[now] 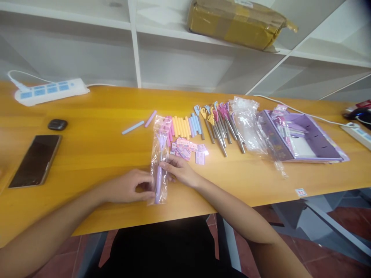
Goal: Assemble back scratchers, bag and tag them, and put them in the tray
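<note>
A purple back scratcher (158,181) with a hand-shaped head lies inside a clear plastic bag (154,154) near the table's front edge. My right hand (182,170) grips the bagged scratcher around its middle, thumb on top. At the bag's lower left side, my left hand (130,187) has its fingers and thumb curled onto the edge of the plastic. Just beyond lie small printed cards (183,148) and a row of yellow handle tubes (181,126), with pink, purple and blue ones beside them. Several unbagged back scratchers (222,125) with metal rods are piled to the right.
Clear plastic bags (246,123) lie against a purple box (304,158) holding packaged items. A phone (36,160), a black case (57,124) and a power strip (52,92) sit at left. Another strip (358,133) is far right. A taped parcel (232,23) rests on the shelf.
</note>
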Motion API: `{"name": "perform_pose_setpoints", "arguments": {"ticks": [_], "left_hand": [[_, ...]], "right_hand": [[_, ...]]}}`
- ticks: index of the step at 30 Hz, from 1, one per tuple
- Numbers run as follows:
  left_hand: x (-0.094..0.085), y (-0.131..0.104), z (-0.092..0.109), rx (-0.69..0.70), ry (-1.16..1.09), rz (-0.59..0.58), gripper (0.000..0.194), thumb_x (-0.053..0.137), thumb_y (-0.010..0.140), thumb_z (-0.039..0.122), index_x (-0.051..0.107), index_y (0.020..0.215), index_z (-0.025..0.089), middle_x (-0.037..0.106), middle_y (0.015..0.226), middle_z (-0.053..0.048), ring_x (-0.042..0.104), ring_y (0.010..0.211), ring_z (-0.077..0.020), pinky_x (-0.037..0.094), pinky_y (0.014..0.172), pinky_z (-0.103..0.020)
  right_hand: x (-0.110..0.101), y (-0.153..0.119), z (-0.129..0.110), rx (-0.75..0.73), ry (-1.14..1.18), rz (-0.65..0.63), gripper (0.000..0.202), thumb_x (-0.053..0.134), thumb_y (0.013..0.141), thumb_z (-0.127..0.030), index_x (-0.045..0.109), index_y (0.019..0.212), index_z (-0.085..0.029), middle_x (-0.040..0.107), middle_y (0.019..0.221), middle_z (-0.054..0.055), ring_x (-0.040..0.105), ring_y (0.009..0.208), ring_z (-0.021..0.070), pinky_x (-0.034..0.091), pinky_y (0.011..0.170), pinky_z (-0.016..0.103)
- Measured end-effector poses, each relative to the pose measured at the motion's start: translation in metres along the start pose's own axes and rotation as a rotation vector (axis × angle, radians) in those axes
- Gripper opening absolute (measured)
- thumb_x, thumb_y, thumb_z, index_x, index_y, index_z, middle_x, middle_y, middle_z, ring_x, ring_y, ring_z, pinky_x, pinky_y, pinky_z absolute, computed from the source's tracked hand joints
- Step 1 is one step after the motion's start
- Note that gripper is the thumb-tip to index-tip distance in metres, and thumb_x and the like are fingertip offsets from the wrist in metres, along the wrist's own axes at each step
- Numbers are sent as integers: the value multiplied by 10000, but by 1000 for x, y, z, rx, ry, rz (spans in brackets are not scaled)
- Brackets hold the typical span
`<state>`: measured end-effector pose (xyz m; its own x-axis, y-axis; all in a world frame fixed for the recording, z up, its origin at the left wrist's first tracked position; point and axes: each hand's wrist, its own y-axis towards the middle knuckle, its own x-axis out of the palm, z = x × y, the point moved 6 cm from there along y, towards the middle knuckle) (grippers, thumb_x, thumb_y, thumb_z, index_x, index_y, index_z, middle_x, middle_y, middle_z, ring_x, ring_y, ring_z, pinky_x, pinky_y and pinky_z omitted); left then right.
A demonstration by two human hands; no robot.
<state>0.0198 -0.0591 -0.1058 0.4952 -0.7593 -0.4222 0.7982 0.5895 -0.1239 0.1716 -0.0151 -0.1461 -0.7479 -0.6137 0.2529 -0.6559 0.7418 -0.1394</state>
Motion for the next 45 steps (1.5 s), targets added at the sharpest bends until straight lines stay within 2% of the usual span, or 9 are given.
{"name": "perform_pose_setpoints", "arguments": {"ticks": [4, 7, 12, 19, 27, 31, 38, 42, 45], "left_hand": [[-9, -5, -11, -60, 6, 105, 270, 598, 1051, 465, 724, 1053, 226, 736, 1009, -47, 672, 944, -227, 517, 914, -350], [-25, -10, -30, -146, -92, 410, 215, 572, 1068, 428, 631, 1113, 226, 685, 1032, -39, 663, 943, -209, 544, 889, -365], [-41, -17, -43, 49, -285, 820, 350, 682, 1006, 298, 476, 1288, 278, 648, 1180, -48, 693, 987, -186, 596, 873, -371], [-45, -20, -48, 11, -242, 874, 141, 691, 1001, 303, 666, 1131, 251, 705, 1135, -38, 710, 990, -185, 610, 902, -358], [-47, -22, -53, -46, -224, 936, 193, 705, 996, 364, 679, 1141, 239, 743, 1053, -33, 740, 959, -192, 623, 911, -366], [-47, -23, -55, -85, -195, 942, 288, 729, 974, 410, 679, 1204, 243, 756, 1145, -52, 738, 1040, -209, 604, 963, -377], [-47, -23, -55, -180, -250, 909, 309, 752, 942, 509, 707, 1027, 215, 774, 978, -43, 745, 912, -214, 607, 896, -366], [-45, -21, -53, -205, -303, 876, 342, 758, 927, 548, 697, 963, 213, 774, 888, -38, 747, 838, -213, 617, 831, -361], [-45, -20, -52, -217, -329, 866, 360, 758, 919, 570, 688, 942, 217, 768, 844, -30, 740, 795, -207, 617, 795, -350]], "right_hand": [[2, -2, -1, 25, -37, -20, 402, 745, 941, -559, 616, 989, -181, 565, 711, -67, 508, 503, 59, 398, 425, 195], [9, -4, -3, 76, -90, -79, 408, 762, 923, -559, 633, 972, -175, 571, 691, -68, 520, 513, 63, 432, 462, 204], [22, -13, -4, 180, -159, -225, 388, 782, 914, -531, 659, 960, -166, 572, 622, -74, 519, 496, 67, 429, 489, 204], [26, -19, -3, 225, -263, -353, 308, 779, 935, -453, 671, 921, -165, 628, 655, -57, 584, 532, 71, 483, 548, 199], [29, -25, -4, 292, -286, -519, 237, 741, 968, -393, 648, 938, -177, 630, 657, -56, 577, 532, 81, 508, 579, 219], [14, -16, -10, 170, -341, -313, 220, 662, 1018, -397, 631, 1085, -189, 665, 752, -32, 598, 568, 98, 500, 576, 239], [-42, -11, -57, -330, -972, 253, 118, 581, 1036, -249, 691, 1052, -210, 677, 1022, 56, 620, 825, 167, 507, 799, 322], [-77, -16, -68, -298, -1159, 460, 156, 590, 1042, -280, 689, 1133, -202, 653, 1173, 108, 656, 922, 218, 529, 863, 375], [-87, -16, -65, -248, -1209, 475, 186, 651, 1017, -331, 694, 1150, -207, 640, 1204, 116, 672, 1020, 257, 549, 931, 414]]}}
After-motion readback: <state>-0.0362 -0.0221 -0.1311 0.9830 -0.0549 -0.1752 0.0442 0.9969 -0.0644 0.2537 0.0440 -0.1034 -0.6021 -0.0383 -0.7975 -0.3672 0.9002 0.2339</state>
